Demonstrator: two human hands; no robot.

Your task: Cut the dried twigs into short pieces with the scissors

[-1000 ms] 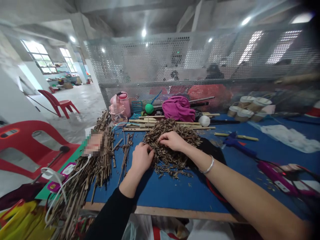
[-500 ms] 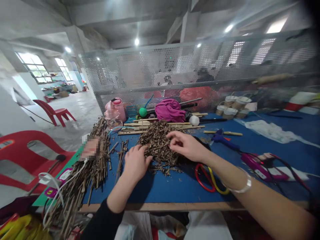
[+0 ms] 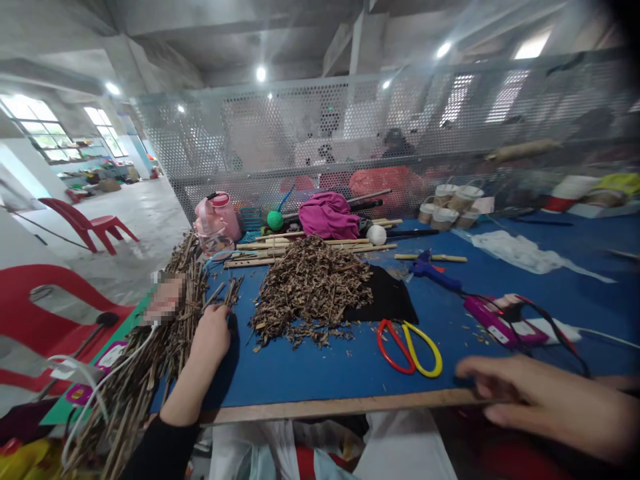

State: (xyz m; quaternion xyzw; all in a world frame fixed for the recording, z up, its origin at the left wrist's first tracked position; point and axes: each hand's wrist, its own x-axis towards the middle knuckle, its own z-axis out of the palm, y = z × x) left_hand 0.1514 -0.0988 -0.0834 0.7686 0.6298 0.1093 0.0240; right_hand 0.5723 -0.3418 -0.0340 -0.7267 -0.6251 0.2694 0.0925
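My left hand (image 3: 213, 333) is closed at the tips of a few short dry stems (image 3: 233, 291) on the blue table, just right of a big bundle of long stalks (image 3: 173, 333). In the middle of the table lies a heap of dry, crumpled brown leaves (image 3: 313, 287), untouched by either hand. Part of a black cloth or sheet (image 3: 387, 297) shows from under its right side. My right hand (image 3: 545, 393) is blurred at the front right edge, thumb apart from the curled fingers, nothing visible in it. Nearest to it are scissors (image 3: 433, 360) with one red and one yellow handle.
Behind the heap lie bamboo sticks (image 3: 350, 250), a purple cloth (image 3: 327, 215) and a pink jug (image 3: 225, 217). A blue glue gun (image 3: 435, 270), a purple power strip (image 3: 500, 323) and a bag of white fluff (image 3: 525, 250) lie right. A perforated metal screen (image 3: 290, 133) stands behind.
Both hands have left the leaf heap: my left moved left to the short stems, my right moved right and toward the table's front edge. The heap looks more spread out. The view has shifted slightly.
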